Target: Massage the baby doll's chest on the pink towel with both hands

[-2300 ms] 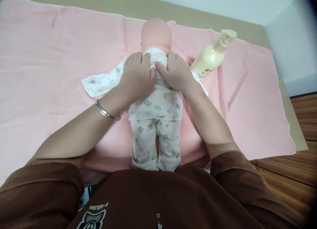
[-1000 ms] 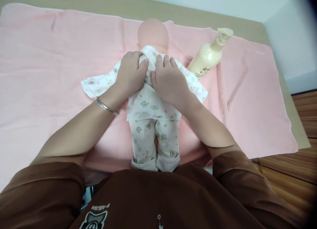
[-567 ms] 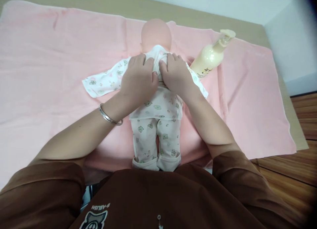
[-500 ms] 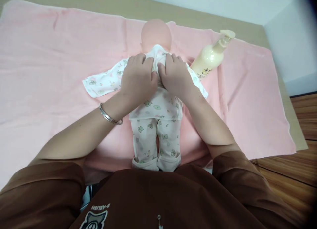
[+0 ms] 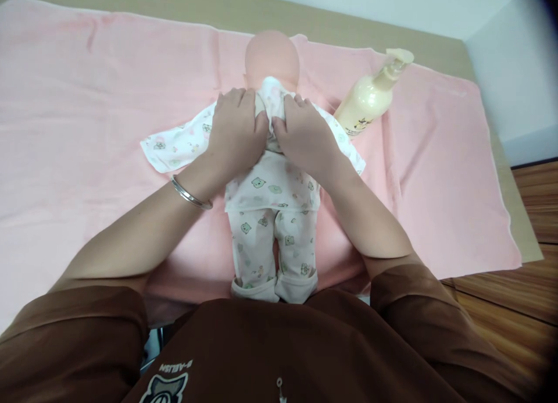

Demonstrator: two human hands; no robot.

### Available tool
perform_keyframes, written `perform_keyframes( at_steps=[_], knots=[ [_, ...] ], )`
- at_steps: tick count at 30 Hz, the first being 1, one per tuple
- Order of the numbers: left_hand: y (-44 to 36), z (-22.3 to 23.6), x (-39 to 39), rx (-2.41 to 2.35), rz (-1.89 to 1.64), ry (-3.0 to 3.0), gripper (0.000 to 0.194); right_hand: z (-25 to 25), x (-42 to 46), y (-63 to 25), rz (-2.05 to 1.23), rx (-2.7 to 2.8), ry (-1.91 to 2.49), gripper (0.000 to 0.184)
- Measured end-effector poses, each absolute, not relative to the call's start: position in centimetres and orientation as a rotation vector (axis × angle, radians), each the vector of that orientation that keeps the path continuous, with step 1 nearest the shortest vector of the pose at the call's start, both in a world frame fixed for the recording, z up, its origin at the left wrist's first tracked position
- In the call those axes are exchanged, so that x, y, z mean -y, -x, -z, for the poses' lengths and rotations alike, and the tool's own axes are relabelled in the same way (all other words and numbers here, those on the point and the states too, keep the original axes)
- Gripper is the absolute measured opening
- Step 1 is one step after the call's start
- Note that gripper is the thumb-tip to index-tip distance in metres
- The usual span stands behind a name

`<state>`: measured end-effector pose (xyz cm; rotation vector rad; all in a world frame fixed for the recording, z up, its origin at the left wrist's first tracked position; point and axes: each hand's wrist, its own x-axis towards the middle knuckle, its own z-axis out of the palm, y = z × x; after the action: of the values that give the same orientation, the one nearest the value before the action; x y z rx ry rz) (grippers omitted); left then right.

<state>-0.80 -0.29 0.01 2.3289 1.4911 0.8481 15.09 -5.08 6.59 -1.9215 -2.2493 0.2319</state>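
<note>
A baby doll [image 5: 272, 57] lies lengthwise before me, its smooth head at the far end and no face showing. It wears a white printed top [image 5: 272, 182] and matching trousers [image 5: 297, 249] with turned-up cuffs. My left hand [image 5: 238, 127] rests on the left side of the doll's upper back, fingers stretched towards its shoulder. On the other side, my right hand [image 5: 307, 132] lies over the upper back in the same way. Both hands are open, thumbs near each other at the middle, where the cloth bunches up. The palms' undersides are hidden.
A pink blanket [image 5: 108, 89] is spread beneath the doll over a light wooden table [image 5: 440, 48]. Right of the doll, a cream pump bottle [image 5: 368, 100] leans at a slant near its sleeve. A white wall stands behind; wooden flooring [image 5: 523, 298] shows at right.
Both hands have slid slightly up and left on the doll's upper back. The cloth between the thumbs has shifted and bunched a little. The bottle stays in place.
</note>
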Motion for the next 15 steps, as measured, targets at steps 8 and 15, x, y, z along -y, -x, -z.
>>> perform_keyframes(
  at_steps=[8,15],
  knots=[
    [-0.3,-2.2,3.4,-1.487,-0.833,-2.393,0.041,-4.4,2.3,-16.3,-0.317,2.07,1.954,0.059],
    [1.2,-0.7,-0.9,-1.615,-0.779,-2.112,0.03,-6.0,6.5,-14.1,-0.246,2.244,1.847,0.066]
  ],
)
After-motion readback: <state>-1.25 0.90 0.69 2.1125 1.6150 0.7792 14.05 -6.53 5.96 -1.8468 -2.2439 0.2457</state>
